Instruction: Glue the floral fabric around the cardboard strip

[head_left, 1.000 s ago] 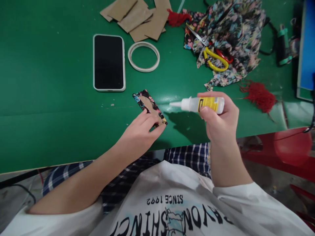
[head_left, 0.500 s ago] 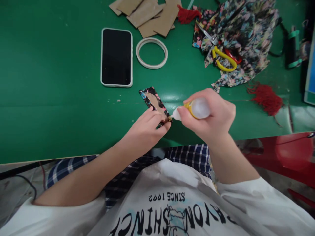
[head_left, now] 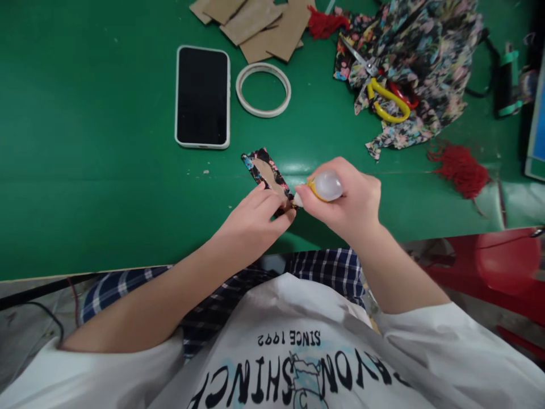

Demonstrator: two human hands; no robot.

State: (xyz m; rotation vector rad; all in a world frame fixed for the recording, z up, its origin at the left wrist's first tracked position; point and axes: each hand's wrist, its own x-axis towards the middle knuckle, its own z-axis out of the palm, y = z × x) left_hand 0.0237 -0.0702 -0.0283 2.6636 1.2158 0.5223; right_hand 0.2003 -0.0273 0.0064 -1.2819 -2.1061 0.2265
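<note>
A small cardboard strip [head_left: 264, 169] with black floral fabric folded over its edges lies slanted on the green table. My left hand [head_left: 258, 218] pinches the near end of this strip, and its fingers hide part of it. My right hand [head_left: 347, 199] is closed around a glue bottle [head_left: 328, 186] with a clear body and a yellow band. The bottle tilts so that its white nozzle [head_left: 298, 200] points at the strip's near right corner, close to my left fingertips. Whether the tip touches the fabric I cannot tell.
Beyond the strip are a phone [head_left: 202, 96] and a tape roll [head_left: 263, 91]. Cardboard pieces [head_left: 255, 28] lie at the back. Scissors [head_left: 387, 99] rest on crumpled floral fabric [head_left: 434, 68]. Red tassels [head_left: 462, 170] lie right and at the back [head_left: 326, 24].
My right hand has moved left with the glue bottle, bringing the nozzle closer to the strip's corner, and the bottle stands more upright. My left hand stays almost still on the strip.
</note>
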